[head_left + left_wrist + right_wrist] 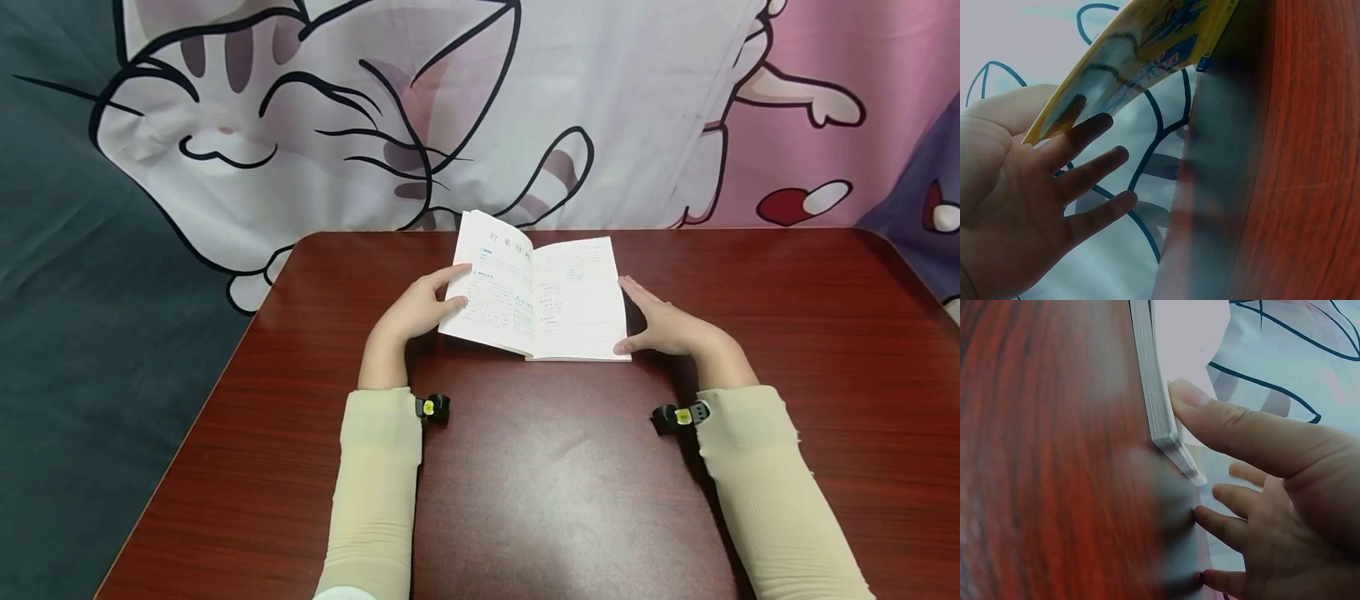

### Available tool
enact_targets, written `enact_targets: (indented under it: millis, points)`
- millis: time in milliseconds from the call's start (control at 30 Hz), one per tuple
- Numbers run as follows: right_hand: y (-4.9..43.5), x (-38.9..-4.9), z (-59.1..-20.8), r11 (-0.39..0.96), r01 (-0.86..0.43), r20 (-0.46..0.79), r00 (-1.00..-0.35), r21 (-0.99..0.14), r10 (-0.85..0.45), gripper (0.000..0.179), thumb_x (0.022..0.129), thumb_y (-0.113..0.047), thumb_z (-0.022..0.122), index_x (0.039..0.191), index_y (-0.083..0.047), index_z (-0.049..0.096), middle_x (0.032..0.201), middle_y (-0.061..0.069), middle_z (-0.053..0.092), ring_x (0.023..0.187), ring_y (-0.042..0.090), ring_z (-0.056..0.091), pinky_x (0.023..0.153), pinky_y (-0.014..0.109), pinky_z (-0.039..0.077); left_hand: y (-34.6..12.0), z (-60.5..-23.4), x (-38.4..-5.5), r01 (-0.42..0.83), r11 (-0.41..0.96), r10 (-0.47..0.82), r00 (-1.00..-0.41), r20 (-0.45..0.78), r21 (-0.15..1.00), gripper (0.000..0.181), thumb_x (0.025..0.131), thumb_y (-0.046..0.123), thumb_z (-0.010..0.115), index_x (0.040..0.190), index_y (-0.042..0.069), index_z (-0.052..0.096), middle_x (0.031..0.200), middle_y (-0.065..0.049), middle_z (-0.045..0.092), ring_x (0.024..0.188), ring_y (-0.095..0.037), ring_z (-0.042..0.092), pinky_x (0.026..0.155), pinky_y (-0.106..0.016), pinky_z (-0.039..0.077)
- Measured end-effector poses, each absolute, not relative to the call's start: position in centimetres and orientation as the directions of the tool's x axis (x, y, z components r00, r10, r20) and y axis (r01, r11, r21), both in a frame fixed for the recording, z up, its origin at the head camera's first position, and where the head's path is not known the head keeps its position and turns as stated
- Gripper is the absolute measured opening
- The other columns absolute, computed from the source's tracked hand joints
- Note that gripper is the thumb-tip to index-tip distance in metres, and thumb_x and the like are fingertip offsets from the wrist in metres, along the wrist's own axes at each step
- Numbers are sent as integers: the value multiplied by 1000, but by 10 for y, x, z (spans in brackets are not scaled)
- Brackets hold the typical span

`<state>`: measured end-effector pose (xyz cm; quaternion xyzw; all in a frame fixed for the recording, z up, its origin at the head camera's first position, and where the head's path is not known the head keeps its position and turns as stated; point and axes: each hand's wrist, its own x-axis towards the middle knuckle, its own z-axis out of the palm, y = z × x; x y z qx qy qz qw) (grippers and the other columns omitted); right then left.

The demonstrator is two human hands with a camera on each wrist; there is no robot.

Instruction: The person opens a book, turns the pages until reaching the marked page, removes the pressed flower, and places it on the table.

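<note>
An open book (573,304) with printed white pages lies on the table, its left half raised at a slant. My left hand (416,310) holds that raised left side, thumb and index finger over the page. In the left wrist view, the yellow, picture-printed cover (1141,56) shows its outer face, with the other fingers of the left hand (1041,181) spread beneath it. At the book's right edge is my right hand (663,325). Its thumb (1191,397) presses the page edge near the lower corner, while the other fingers spread out beside the book.
A dark red wood-grain table (540,492) carries the book and both forearms. Behind its far edge hangs a curtain (630,100) printed with cartoon cats. Small black cameras are strapped at both wrists. Dark green cloth (97,333) lies beyond the table's left edge.
</note>
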<state>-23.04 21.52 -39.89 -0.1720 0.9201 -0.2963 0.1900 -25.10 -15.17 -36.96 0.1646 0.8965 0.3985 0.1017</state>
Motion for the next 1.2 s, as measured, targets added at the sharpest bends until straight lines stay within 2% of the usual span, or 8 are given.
enact_targets:
  millis: [100,433,567,667,733,833,967,1200]
  points:
    - [214,-230,-398,780,-176,-268,-875,-600,-403,112,75,-31,77,147,0,-3,150,26,3,135,43,6,102,63,4,-152,-370,-251,217,634,377,-925,-51,742,53,91,13,57,141,16,41,142,-5,40,119,-19,40,100,-37,31]
    - [216,-228,-394,692,-171,-221,-871,-701,-439,100,79,-36,73,148,-2,8,151,22,9,138,35,7,106,56,11,-151,-370,-252,220,633,381,-923,-52,742,53,91,14,58,141,16,41,142,-5,40,123,-17,37,103,-37,28]
    - [200,-225,-391,561,-186,-156,-848,-806,-506,79,83,-30,70,144,-4,27,142,17,35,128,28,31,103,51,23,-152,-370,-252,219,634,383,-922,-55,741,53,91,14,57,141,16,41,142,-5,40,123,-18,37,103,-37,28]
    - [181,-220,-393,505,-255,-116,-798,-825,-592,63,82,-27,71,134,-4,44,131,14,49,119,25,41,102,47,27,-152,-369,-251,216,633,382,-922,-58,743,52,91,14,57,141,15,41,142,-5,40,125,-18,36,103,-37,28]
    - [170,-217,-394,512,-295,-121,-766,-807,-632,64,80,-29,73,133,-5,45,133,13,47,122,25,38,103,46,25,-152,-369,-251,215,631,383,-922,-58,745,52,91,14,57,141,15,41,142,-5,40,126,-18,36,104,-37,27]
    - [158,-212,-396,578,-354,-142,-753,-736,-642,81,77,-37,74,141,-5,35,145,15,32,135,28,22,108,50,11,-152,-369,-251,218,626,386,-921,-54,749,51,92,14,57,140,14,42,141,-4,41,126,-17,36,103,-37,28]
    - [149,-208,-397,621,-412,-137,-752,-666,-645,93,75,-43,74,147,-9,25,151,16,19,138,38,6,104,60,-2,-152,-369,-252,234,622,397,-917,-43,747,50,91,14,57,139,13,43,141,-4,41,126,-17,36,104,-37,27]
    - [140,-205,-399,679,-489,-140,-746,-547,-650,88,74,-52,71,146,-26,29,152,11,19,136,42,6,97,69,2,-153,-370,-252,245,629,396,-918,-33,738,49,91,16,57,138,13,45,140,-3,43,127,-17,36,104,-37,27]
